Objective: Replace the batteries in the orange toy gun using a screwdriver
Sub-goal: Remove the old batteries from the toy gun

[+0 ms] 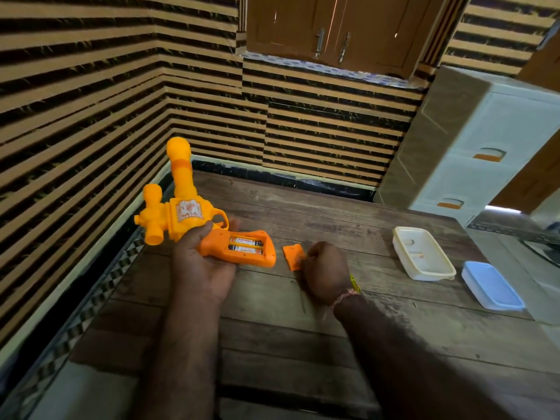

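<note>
Orange plastic toy gun in left hand; two cylindrical batteries exposed.

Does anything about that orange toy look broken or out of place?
Not broken, just opened. The toy gun has its grip compartment uncovered, two batteries showing. Its orange cover lies loose on the table by the right hand.

toy gun orange | lid blue | wall tan-black stripes

Off to the right on the wooden table

Open cream container beside blue lid; white drawer unit behind.
</note>
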Tool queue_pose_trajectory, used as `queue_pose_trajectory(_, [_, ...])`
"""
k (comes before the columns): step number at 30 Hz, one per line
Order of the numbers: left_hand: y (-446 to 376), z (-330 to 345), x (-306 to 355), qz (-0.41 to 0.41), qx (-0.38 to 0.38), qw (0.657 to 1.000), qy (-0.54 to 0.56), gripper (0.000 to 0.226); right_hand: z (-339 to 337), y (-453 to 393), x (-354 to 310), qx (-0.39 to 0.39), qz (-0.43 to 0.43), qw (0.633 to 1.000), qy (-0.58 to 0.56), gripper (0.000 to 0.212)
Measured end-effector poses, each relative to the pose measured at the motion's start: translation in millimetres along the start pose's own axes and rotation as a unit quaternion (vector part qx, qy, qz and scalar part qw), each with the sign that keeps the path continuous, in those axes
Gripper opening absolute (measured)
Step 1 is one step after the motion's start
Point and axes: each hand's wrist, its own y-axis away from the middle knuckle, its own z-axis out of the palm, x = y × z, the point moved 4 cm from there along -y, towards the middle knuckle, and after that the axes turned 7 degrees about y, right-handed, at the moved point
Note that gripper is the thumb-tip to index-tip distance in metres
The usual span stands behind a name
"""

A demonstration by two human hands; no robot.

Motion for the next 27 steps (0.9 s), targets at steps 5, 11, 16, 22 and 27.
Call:
queue_pose_trajectory(5, [3, 0, -7, -0.012, -0.018, 1.000, -0.009, 0.029, -36, 28, -21, 0.139, -0.110, 0.979, -0.102, 0.012])
queue_pose_trajectory(11, [26, 11, -45, -0.109, -0.111, 0.984, -0.088, 0.030, -57, 107, -52, 0.119, -0.361, 0.925, 0.006, 0.033])
queue_pose_trajectory(16, [34, 9, -58, -0.162, -0.136, 0.966, -0.147, 0.042, -65, 122, -16, 0.125, -0.341, 0.930, -0.051, 0.030])
queue_pose_trajectory(22, [32, 6, -53, -0.131, -0.105, 0.970, -0.174, 0.047, -57, 83, 65, 0.056, -0.034, 0.993, 0.102, 0.036])
queue_pose_trajectory(27, [34, 5, -57, -0.159, -0.108, 0.965, -0.180, 0.059, -54, 62, 66, -0.002, -0.038, 0.963, 0.267, 0.036])
